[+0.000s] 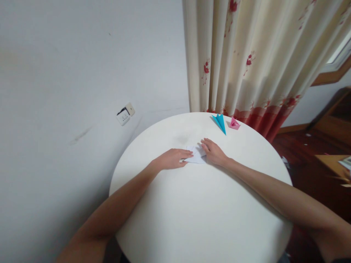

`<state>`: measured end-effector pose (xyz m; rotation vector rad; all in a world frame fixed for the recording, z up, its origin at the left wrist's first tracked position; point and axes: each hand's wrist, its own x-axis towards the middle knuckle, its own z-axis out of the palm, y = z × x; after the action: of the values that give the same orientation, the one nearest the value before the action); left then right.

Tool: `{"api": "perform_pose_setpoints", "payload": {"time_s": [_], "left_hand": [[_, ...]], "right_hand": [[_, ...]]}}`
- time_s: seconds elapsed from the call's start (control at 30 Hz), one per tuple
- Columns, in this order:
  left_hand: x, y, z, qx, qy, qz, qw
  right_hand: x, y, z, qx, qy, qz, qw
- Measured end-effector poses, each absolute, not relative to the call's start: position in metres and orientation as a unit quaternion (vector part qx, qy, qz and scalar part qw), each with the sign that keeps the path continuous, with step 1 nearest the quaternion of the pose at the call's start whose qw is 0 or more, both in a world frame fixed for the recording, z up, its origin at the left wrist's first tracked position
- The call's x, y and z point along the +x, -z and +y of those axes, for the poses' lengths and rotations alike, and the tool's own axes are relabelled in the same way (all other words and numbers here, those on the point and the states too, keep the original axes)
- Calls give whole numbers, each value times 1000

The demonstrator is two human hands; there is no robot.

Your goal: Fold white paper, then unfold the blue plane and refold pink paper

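I see both hands flat on a piece of white paper (195,155) near the middle of the round white tabletop (205,212). My left hand (173,159) lies palm down on the paper's left edge, fingers stretched out and pressing it flat. My right hand (213,151) rests on the paper's right side, fingers spread slightly over its upper corner (neither hand is closed around it; both press from above). The paper looks partly folded, with a point showing toward the far side, though I cannot tell the exact folds. Both forearms reach in across the tabletop from the near edge. Near the far rim lie a blue paper plane (219,122) and, just beside it to the right, a small pink folded paper (234,124), well apart from the hands. Behind the tabletop hangs a cream curtain (255,54) with red flowers, and a wall socket (125,114) sits on the white wall to the left.
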<state>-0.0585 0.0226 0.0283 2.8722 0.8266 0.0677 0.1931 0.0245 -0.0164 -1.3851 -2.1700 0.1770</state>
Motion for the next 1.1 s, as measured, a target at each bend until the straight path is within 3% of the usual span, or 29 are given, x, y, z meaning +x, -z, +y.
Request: {"api": "perform_pose_setpoints", "payload": {"time_s": [0.33, 0.63, 1.1], "left_hand": [[-58, -32, 22, 955, -10, 276, 111], [-56, -20, 30, 963, -20, 266, 47], [-57, -22, 31, 938, -187, 290, -30]], "right_hand": [[189, 19, 23, -519, -55, -814, 255], [190, 14, 23, -496, -83, -815, 289], [187, -4, 13, -480, -73, -743, 460]]}}
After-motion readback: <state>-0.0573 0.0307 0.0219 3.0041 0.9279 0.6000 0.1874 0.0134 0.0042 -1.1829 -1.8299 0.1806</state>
